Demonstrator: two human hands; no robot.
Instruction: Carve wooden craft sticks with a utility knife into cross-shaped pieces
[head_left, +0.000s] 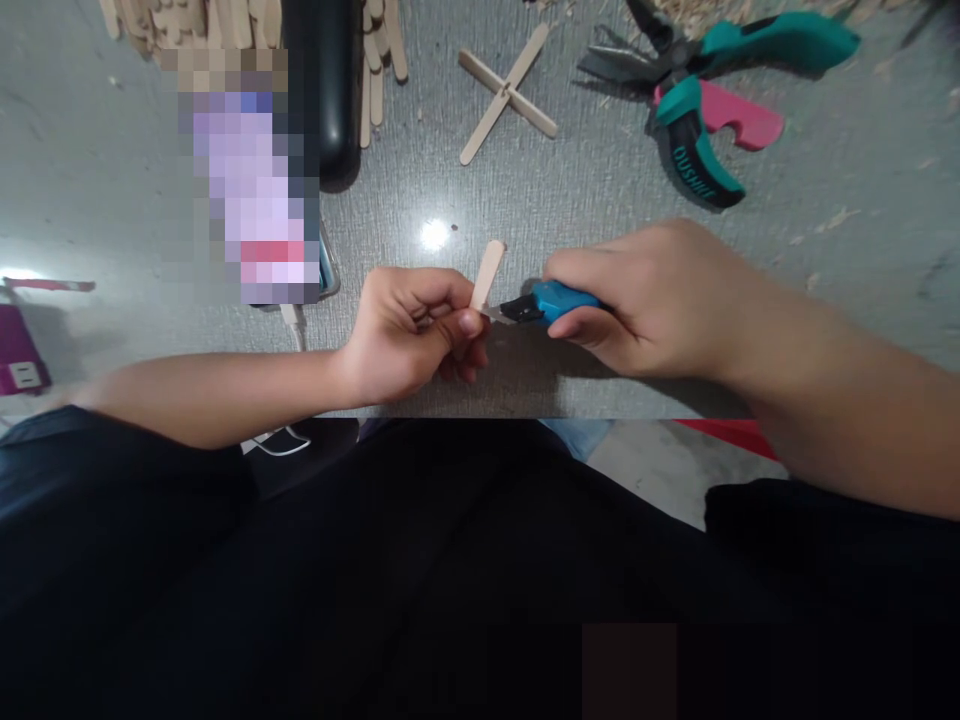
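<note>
Between the thumb and fingers of my left hand (pixel 420 330) a wooden craft stick (pixel 490 272) is pinched, its rounded end pointing up and away. My right hand (pixel 637 300) is wrapped round a blue utility knife (pixel 564 301) with a black tip. The knife's blade points left and meets the stick's edge close to my left thumb; whether it bites into the wood I cannot tell. Both hands are just above the near edge of the grey table (pixel 405 215). Farther off lie two craft sticks joined in a cross (pixel 507 93).
Teal-handled pliers (pixel 694 90) lie at the back right beside a pink plastic piece (pixel 742 115). A black case (pixel 321 100) and loose craft sticks (pixel 384 50) are at the back left, near a blurred-out purple object (pixel 255 190). A white cable (pixel 294 318) runs behind my left wrist.
</note>
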